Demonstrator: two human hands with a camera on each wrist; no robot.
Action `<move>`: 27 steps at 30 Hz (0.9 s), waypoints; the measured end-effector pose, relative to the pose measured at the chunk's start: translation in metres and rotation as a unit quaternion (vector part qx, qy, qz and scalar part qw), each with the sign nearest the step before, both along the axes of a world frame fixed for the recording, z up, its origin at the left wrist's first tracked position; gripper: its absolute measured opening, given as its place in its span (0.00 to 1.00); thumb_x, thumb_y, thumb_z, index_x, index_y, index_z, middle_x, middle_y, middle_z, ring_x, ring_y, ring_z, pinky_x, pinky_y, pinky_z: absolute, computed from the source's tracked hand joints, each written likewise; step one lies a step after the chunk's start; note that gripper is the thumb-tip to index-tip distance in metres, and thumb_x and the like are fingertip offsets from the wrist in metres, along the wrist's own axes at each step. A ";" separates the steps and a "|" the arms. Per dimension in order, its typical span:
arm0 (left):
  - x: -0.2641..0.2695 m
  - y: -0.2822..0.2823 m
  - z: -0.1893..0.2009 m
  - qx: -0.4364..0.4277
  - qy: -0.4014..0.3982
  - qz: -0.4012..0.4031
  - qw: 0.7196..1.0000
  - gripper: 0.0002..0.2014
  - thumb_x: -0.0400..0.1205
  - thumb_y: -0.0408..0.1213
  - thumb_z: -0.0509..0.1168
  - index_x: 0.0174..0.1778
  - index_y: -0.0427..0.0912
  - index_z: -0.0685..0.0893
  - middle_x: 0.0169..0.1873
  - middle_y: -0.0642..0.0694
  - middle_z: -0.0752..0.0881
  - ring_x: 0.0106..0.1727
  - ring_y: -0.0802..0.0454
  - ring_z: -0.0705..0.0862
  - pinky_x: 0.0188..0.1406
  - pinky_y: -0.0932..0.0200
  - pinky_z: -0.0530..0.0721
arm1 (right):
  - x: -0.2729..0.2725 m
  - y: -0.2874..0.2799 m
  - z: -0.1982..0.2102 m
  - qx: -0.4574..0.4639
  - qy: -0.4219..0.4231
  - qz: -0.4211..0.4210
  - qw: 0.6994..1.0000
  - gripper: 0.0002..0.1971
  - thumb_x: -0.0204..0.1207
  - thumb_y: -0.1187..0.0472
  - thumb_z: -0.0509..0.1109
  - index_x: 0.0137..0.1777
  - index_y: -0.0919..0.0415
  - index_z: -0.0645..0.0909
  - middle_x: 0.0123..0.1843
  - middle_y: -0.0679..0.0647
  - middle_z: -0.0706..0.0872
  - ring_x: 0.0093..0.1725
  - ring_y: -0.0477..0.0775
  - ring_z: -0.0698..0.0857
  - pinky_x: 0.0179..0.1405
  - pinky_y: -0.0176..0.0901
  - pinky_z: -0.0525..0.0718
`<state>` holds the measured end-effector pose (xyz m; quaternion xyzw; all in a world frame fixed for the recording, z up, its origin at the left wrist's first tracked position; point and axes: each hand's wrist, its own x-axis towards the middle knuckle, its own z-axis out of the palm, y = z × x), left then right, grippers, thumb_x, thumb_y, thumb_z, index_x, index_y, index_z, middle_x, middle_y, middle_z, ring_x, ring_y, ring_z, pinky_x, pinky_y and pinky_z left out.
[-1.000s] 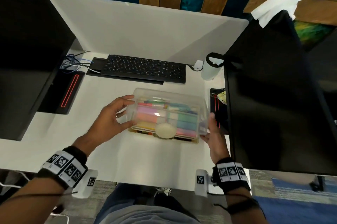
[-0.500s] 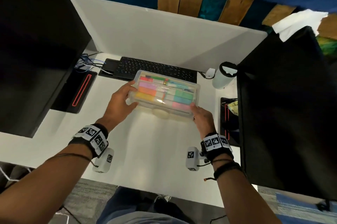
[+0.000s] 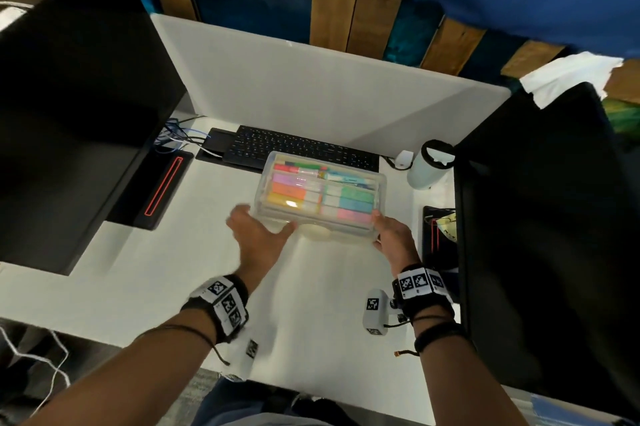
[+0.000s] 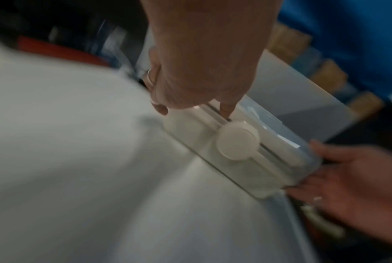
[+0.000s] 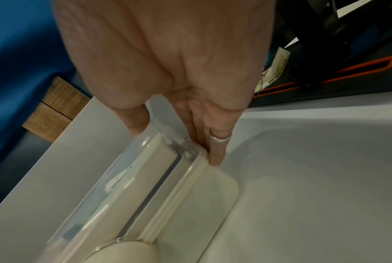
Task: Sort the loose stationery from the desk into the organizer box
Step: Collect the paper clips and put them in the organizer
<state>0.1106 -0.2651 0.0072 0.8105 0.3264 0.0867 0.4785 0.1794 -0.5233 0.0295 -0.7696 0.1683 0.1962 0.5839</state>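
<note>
- a white worktop (image 3: 145,273) with a pale upright divider panel (image 3: 311,89) at its far edge; behind that, wooden planks and blue cloth.
- a big black monitor (image 3: 76,106) stands on the left and another black monitor (image 3: 547,235) on the right, each on a black base with a red outline.
- a black keyboard (image 3: 298,148) lies along the back, with a pale bottle (image 3: 427,165) near its right end and a small white device between them.
- the organizer box (image 3: 320,197) is a clear lidded plastic case just in front of the keyboard, its far edge overlapping the keyboard in the head view.
- its long axis runs left to right, tipped slightly down toward the right; the lid faces up and a round white latch (image 4: 237,140) sits mid-way along the near long side.
- coloured stationery shows through the lid in rows lying along the long axis: pink, orange, yellow at left, green, teal, pink at right.
- the left hand (image 3: 258,235) is blurred, fingers spread and fairly straight at the box's near-left corner; a fingertip touches the lid seam in the left wrist view, with no clasp round the box visible.
- the right hand (image 3: 391,238) grips the near-right corner, thumb on the lid and fingers (image 5: 217,151) straight down along the end wall, one wearing a ring.
</note>
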 end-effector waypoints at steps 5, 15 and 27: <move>0.008 -0.042 -0.011 -0.322 0.084 -0.007 0.943 0.33 0.64 0.58 0.82 0.52 0.39 0.78 0.42 0.46 0.83 0.47 0.47 0.88 0.53 0.49 0.91 | -0.002 0.003 0.004 0.019 0.001 -0.045 0.999 0.23 0.85 0.43 0.68 0.74 0.54 0.75 0.65 0.56 0.85 0.62 0.57 0.86 0.64 0.55 0.88; 0.005 -0.071 -0.008 -0.564 0.057 0.049 0.822 0.21 0.85 0.45 0.70 0.58 0.26 0.85 0.53 0.31 0.88 0.53 0.39 0.91 0.54 0.52 0.92 | -0.005 -0.005 -0.001 -0.049 -0.018 -0.048 0.997 0.27 0.82 0.36 0.67 0.71 0.55 0.73 0.59 0.52 0.86 0.61 0.57 0.87 0.68 0.62 0.85; -0.004 -0.050 -0.011 -0.514 0.152 0.036 0.843 0.26 0.91 0.57 0.56 0.57 0.34 0.84 0.53 0.36 0.89 0.52 0.36 0.87 0.48 0.48 0.88 | -0.012 -0.015 0.004 -0.064 -0.036 -0.020 0.997 0.26 0.86 0.38 0.63 0.72 0.57 0.69 0.63 0.54 0.83 0.59 0.56 0.84 0.58 0.48 0.80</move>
